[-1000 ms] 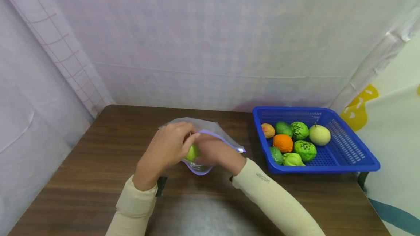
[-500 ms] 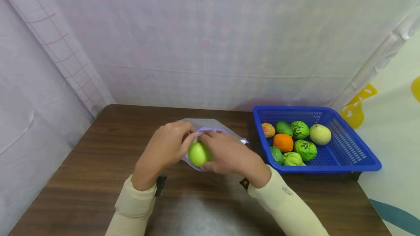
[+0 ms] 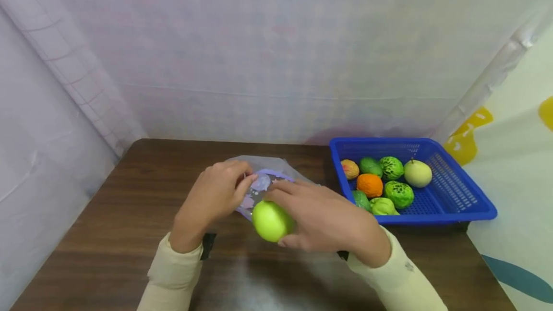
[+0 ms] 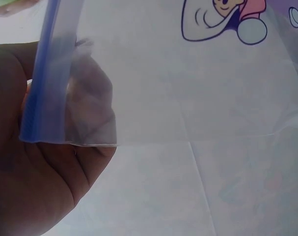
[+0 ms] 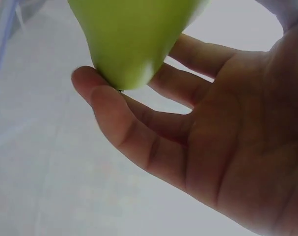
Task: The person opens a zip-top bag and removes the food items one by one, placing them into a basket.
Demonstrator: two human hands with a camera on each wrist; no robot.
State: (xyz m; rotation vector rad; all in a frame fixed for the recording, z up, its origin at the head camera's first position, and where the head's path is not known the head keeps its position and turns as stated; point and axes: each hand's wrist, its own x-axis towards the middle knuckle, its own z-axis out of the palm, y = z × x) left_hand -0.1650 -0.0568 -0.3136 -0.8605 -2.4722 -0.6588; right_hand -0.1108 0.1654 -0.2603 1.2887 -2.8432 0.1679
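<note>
My right hand [image 3: 328,217] holds a smooth green pear [image 3: 271,221] by its fingers and thumb, just in front of the bag's mouth. In the right wrist view the pear [image 5: 134,39] narrows toward the fingertips. A clear zip bag [image 3: 261,184] with a purple zip strip and printed pictures lies under and between the hands. My left hand [image 3: 213,198] pinches the zip edge of that bag at its left side. Seen from the left wrist, the bag [image 4: 153,93] hangs over the curled fingers, with its blue-purple strip [image 4: 43,83] beside the thumb.
To the right stands a blue plastic basket [image 3: 471,186] holding several fruits, among them an orange one [image 3: 369,185] and a pale yellow-green round one [image 3: 417,173]. Both sit on a dark wooden table [image 3: 116,234]. A white sheet [image 3: 276,61] hangs behind it.
My right hand has come out of the bag's mouth with the pear, moving toward me and to the right. The left hand has stayed at the bag's edge.
</note>
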